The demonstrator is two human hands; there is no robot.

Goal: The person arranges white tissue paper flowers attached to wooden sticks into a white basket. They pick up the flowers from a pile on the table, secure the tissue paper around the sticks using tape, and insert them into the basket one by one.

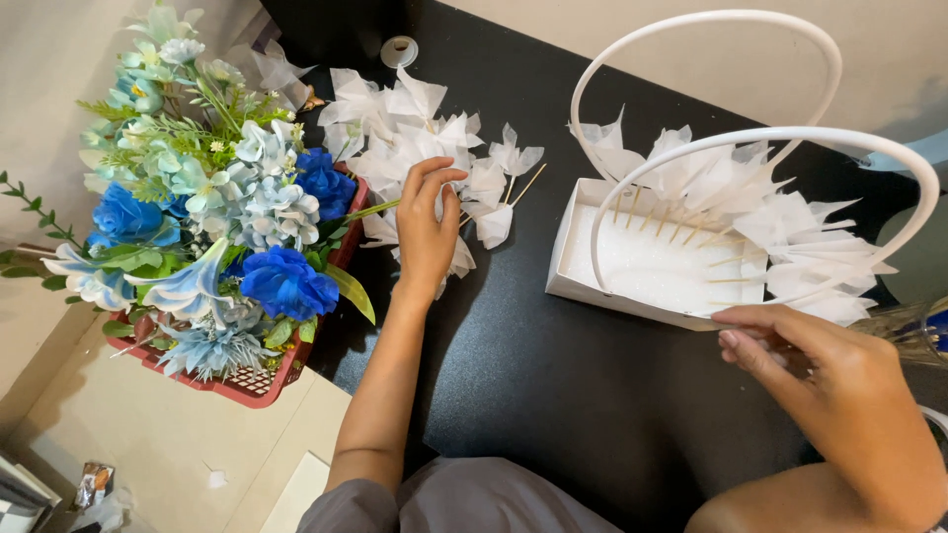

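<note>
My left hand [427, 229] rests on a pile of white tissue tufts on wooden sticks [400, 138] lying on the black table, with its fingers curled around one tuft. My right hand [825, 370] touches the near right rim of a white rectangular basket [583, 257] that has two tall curved handles. Inside the basket is a white foam base [652, 268], and several white tufts on sticks [760, 212] stand along its far and right sides.
A red mesh tray [259, 383] holding blue and white artificial flowers [212, 197] overhangs the table's left edge. A small roll of clear tape [399, 50] lies at the back. A clear glass object [904, 331] sits at the far right.
</note>
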